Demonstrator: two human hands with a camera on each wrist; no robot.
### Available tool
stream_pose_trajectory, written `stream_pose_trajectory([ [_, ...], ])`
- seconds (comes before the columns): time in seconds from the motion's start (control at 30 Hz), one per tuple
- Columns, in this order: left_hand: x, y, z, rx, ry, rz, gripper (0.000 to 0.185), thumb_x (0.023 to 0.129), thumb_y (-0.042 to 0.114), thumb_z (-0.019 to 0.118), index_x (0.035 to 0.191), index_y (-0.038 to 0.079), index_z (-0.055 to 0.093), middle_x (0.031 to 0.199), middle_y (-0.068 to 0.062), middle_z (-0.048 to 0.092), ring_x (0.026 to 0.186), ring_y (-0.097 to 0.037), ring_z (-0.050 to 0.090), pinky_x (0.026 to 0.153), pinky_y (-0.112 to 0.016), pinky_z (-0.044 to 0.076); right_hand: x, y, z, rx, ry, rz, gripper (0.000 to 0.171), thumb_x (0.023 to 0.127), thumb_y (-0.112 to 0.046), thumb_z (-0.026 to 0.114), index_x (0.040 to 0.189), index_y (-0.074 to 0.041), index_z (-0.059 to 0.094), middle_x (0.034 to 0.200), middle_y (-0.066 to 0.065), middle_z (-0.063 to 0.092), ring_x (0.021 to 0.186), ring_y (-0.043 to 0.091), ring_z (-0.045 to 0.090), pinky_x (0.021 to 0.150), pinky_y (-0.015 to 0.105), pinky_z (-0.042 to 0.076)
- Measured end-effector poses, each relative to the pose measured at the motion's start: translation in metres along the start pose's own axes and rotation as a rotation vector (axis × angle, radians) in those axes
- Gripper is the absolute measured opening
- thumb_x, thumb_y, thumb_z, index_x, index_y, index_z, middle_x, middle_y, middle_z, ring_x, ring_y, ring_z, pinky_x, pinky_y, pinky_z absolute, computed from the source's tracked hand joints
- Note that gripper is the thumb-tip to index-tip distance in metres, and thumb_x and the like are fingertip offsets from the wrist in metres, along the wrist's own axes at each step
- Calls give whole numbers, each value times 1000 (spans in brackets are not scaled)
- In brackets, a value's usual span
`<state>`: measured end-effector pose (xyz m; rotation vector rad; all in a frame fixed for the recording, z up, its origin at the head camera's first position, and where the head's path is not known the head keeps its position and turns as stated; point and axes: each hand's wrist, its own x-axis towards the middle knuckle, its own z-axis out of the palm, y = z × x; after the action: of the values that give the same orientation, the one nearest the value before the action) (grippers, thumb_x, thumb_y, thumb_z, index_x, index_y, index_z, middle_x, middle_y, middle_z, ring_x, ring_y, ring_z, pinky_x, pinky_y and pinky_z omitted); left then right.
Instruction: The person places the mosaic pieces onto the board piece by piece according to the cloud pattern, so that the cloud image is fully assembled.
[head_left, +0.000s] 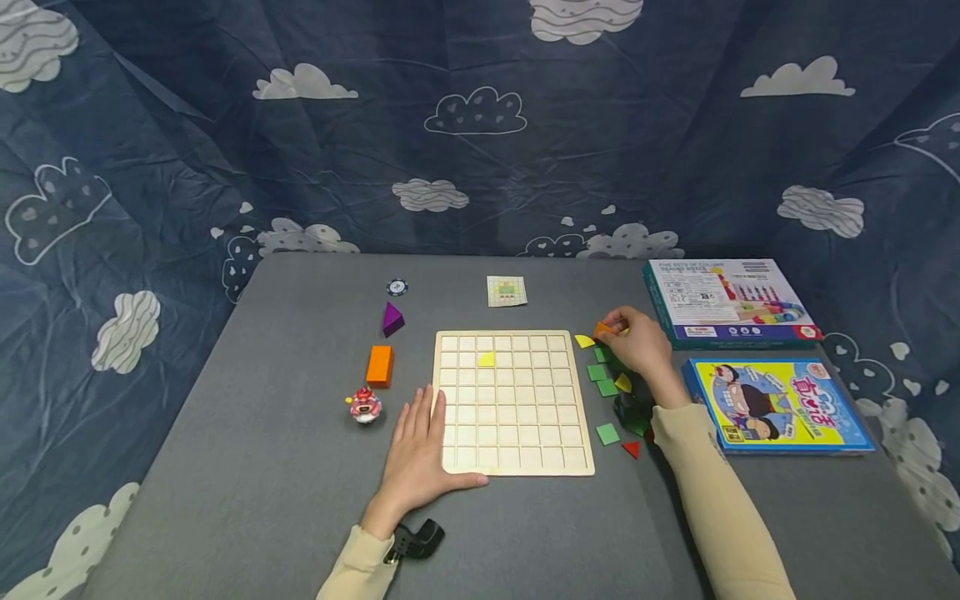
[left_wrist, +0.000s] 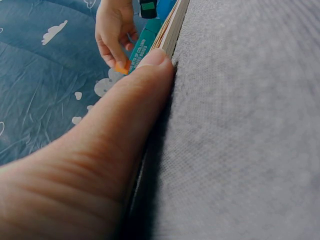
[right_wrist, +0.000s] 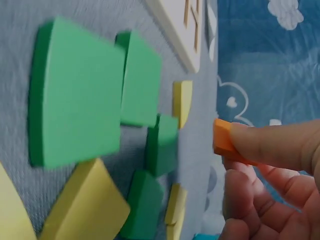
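**Orange tile pinched beside the grid board**

The wooden grid board [head_left: 514, 402] lies flat on the grey desk [head_left: 262, 467], and it serves as the one tray here: of its many square cells, a single one near the far left holds a yellow tile [head_left: 487, 359]; the other cells show bare wood.

At the board's near left corner the left hand [head_left: 417, 454] lies flat, fingers straight and together, thumb along the board's near edge. Its grip is slack and holds nothing; the left wrist view shows the thumb pressed against the board's rim.

Just right of the board lies a scatter of loose tiles: a red triangle [head_left: 632, 449] nearest, then green squares [head_left: 607, 433] and, further off, yellow curved pieces [head_left: 584, 341].

Off the board's far right corner the right hand [head_left: 637, 340] hovers above that scatter. Its grip is closed on a small orange tile [right_wrist: 223, 138], pinched between thumb and fingertips, clear of the desk.

Left of the board stand a small red toy figure [head_left: 365, 406], an orange block [head_left: 379, 366] and a purple pyramid [head_left: 392, 319]. Beyond the board's far edge lie a pattern card [head_left: 506, 291] and a round token [head_left: 397, 287]. Well to the right of the board lie two game boxes [head_left: 780, 404].
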<state>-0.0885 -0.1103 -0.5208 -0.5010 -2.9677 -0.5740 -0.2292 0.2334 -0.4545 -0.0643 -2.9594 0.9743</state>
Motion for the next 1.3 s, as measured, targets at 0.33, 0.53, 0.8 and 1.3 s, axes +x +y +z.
stream_pose_trajectory([
  [0.33,0,0,0,-4,20,10,133,58,82,64,149,-3,18,155,-23,11,142,-33,6,114,-43,4,-13,-23,15,31,13,-108,20,88,-20,69,98,-4,63,88,11,62,59,21,50,48,32,37],
  [0.53,0,1,0,-1,21,7,133,58,82,64,149,-3,18,154,-23,11,142,-32,5,114,-43,3,-19,-43,29,69,14,-133,18,83,-21,74,91,-7,65,82,7,63,59,20,51,48,32,38],
  [0.8,0,1,0,7,42,20,133,58,82,64,148,-5,21,154,-24,13,142,-33,8,113,-45,6,-23,-64,49,110,-13,-186,14,80,-18,77,86,-9,70,79,4,66,56,18,52,46,30,38],
  [1.3,0,2,-2,-7,-1,-3,132,60,82,63,149,-3,17,155,-22,10,142,-32,5,113,-45,4,-19,-84,76,114,-104,-211,7,85,-17,73,90,-12,74,81,-1,66,68,16,56,61,32,44],
])
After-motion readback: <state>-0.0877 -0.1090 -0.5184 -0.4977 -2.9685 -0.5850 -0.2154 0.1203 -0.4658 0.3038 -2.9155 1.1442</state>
